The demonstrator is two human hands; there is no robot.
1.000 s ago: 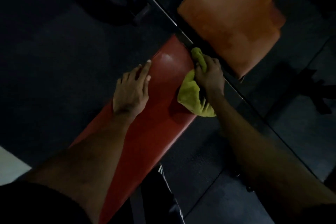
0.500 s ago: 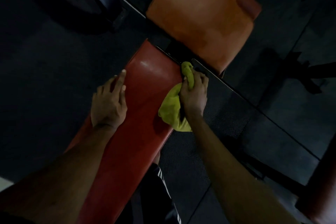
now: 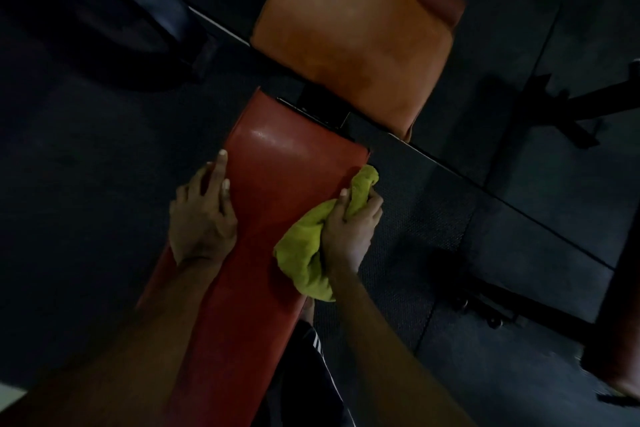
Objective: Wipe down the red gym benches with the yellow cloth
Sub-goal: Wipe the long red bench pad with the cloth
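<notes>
Now, nearest the viewer, both forearms reach up the red bench (image 3: 277, 191). The left hand (image 3: 202, 215) keeps bracing its 9 o'clock edge, fingers (image 3: 219, 168) laid fairly straight and holding nothing. At the 3 o'clock edge the right hand (image 3: 346, 236) grips the bunched yellow cloth (image 3: 303, 255), fingers (image 3: 372, 210) curled round it. The cloth pokes out past the fingertips and trails back under the palm. The hand has drawn slightly back from the far corner, so this side strip seems nearly wiped. Farther off, at 12 o'clock, an orange pad (image 3: 349, 38) probably comes next.
</notes>
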